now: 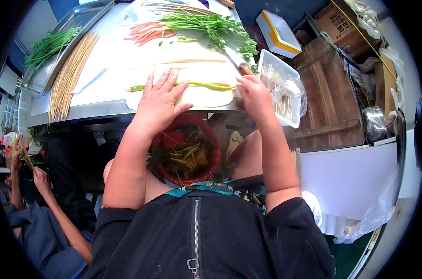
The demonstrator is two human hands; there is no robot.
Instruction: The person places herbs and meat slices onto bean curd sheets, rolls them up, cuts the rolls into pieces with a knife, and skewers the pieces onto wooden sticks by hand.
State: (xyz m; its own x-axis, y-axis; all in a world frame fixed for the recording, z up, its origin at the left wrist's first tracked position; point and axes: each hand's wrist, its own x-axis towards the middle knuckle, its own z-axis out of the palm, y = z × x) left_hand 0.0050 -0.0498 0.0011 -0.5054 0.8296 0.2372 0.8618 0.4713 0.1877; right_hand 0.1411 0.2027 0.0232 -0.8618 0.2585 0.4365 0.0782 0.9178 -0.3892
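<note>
On the white work surface lies a pale flat sheet [211, 98], which looks like a tofu skin or dough sheet. Across it runs a long green vegetable strip [213, 86], with thin orange-red strips beside it. My left hand [160, 98] lies over the strip and sheet, fingers spread and stretched out. At the strip's right end, my right hand [255, 95] is closed, thumb and fingers pinched on the tip. Just beyond its knuckles is a knife [236, 58], its brown handle towards me and partly covered by the hand.
Red strips [150, 32] and leafy greens [211, 28] lie at the back. Bamboo skewers [73, 74] and a metal tray [32, 86] stand left; a white plastic bin [285, 83] stands right. A red bucket [215, 139] with scraps sits below. Another person's hands [41, 179] hold stalks at lower left.
</note>
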